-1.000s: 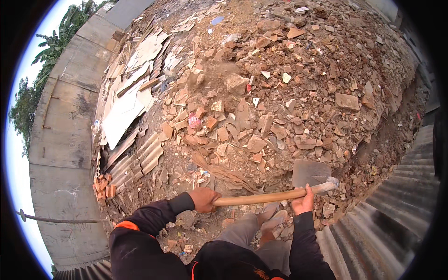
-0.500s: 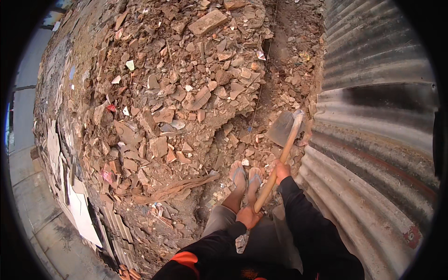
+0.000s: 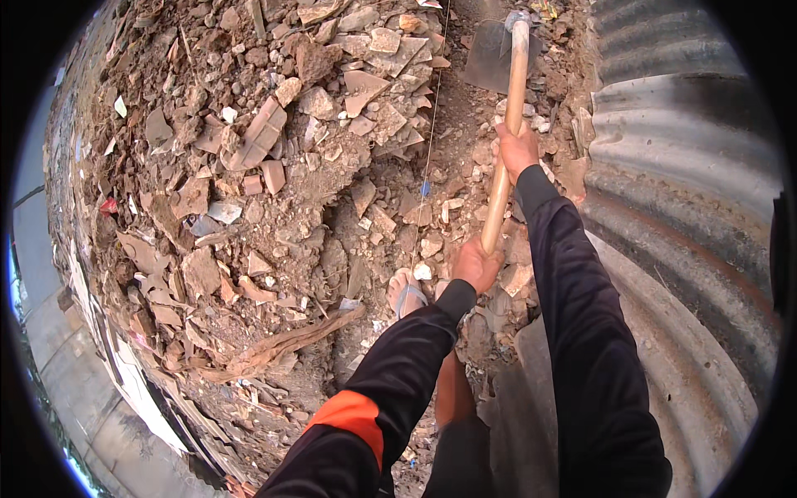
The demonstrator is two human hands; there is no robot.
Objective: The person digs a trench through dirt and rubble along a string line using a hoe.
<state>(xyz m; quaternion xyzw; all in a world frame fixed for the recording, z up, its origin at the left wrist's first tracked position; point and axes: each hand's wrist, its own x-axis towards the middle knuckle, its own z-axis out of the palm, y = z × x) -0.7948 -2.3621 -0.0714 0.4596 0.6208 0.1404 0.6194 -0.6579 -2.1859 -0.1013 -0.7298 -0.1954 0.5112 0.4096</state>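
Both my hands grip a hoe [image 3: 506, 178] by its pale wooden handle. My left hand [image 3: 477, 266] is closed round the rear end of the handle, just ahead of my sandalled foot. Farther up, my right hand [image 3: 517, 149] wraps the middle of the shaft, with that arm stretched out. The broad grey blade [image 3: 490, 56] is at the far end, over the dirt of a narrow trench [image 3: 465, 112]; whether its edge touches the soil I cannot tell. A thin string [image 3: 433, 116] runs along the trench, left of the blade.
Corrugated metal sheets [image 3: 664, 158] line the right side. Left of the trench rises a bank of broken brick and tile rubble [image 3: 241, 166]. A piece of weathered wood [image 3: 286, 344] lies near my foot [image 3: 405, 295]. White broken boards [image 3: 141, 398] lie at the far left, beside paving.
Both arms have reached forward, carrying the hoe farther up the trench. The blade has moved away from me, and my view has shifted with my body.
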